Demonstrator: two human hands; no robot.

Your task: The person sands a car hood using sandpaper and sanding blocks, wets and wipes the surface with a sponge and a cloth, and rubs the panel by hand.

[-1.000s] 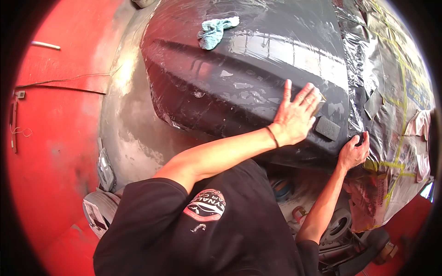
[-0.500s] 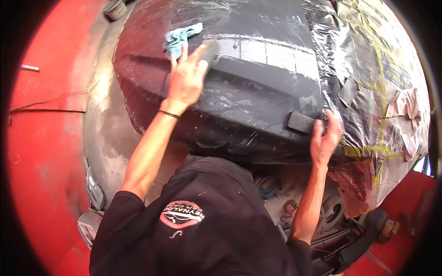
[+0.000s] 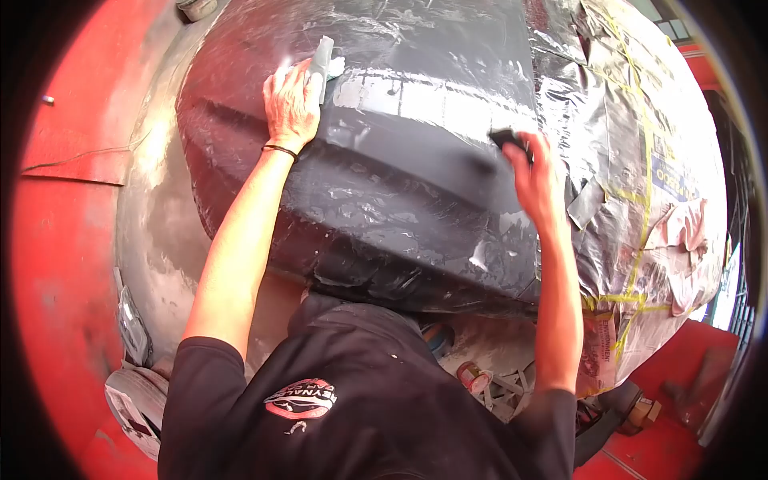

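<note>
A dark, wet car body panel (image 3: 400, 192) with a raised crease spans the middle of the view. Over its upper left part, my left hand (image 3: 292, 104) is closed around a flat grey-green pad (image 3: 322, 70) standing on edge. A pale blue cloth (image 3: 337, 67) pokes out behind that pad, partly hidden. At the panel's right side, my right hand (image 3: 538, 172) grips a black sanding block (image 3: 507, 142) by one end. A blurred dark shadow or reflection lies below and left of the block; whether it touches the panel I cannot tell.
Masking plastic and paper (image 3: 632, 176) with yellow tape cover the right side. A can (image 3: 474, 376) and strips of material lie below the panel. A grey container (image 3: 196, 9) sits at top left, beside the red floor (image 3: 72, 264).
My right hand has taken hold of the black block, which lay on the panel, and moved it up and left. My left hand has shifted up and left, turning the pad upright.
</note>
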